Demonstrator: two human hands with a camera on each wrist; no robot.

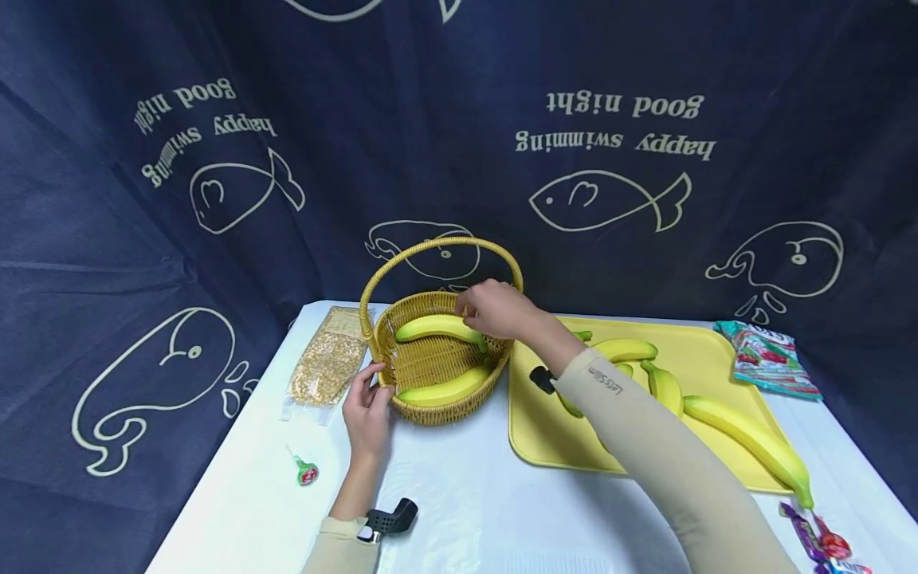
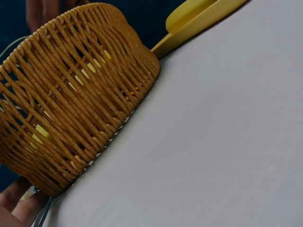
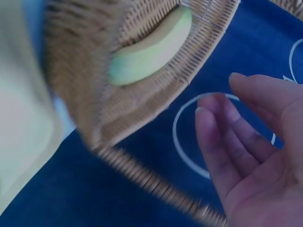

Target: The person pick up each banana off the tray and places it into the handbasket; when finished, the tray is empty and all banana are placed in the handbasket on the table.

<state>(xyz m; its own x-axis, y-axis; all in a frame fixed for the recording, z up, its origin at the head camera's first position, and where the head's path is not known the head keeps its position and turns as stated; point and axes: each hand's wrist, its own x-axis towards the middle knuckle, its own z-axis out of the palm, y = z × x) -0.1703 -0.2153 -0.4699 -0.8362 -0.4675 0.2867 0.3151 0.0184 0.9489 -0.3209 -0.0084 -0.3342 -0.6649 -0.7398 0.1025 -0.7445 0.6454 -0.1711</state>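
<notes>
Wicker basket [image 1: 430,363] on the white counter [image 1: 459,478], handle [image 1: 429,245] upright. Two bananas inside: rear banana [image 1: 434,325] along the far wall, front banana [image 1: 446,391] along the near side, bare weave between. More bananas lie on the yellow tray [image 1: 534,450], just right of the basket; the end banana [image 1: 753,442] pokes over the tray's near edge.

Right hand [image 1: 496,307] above the basket's right rear rim: fingers half bent, thumb well clear of them, nothing held. Left hand [image 1: 369,410] touches the basket's left side, finger and thumb spread; whether it pinches the rim cannot be told.

Judgement: loading bananas into the basket. Best kept steady from the left, the right hand clearing rim and handle before crossing to the tray. Grasp each banana mid-body, enter beside the handle, lower into the middle gap rather than drop.
</notes>
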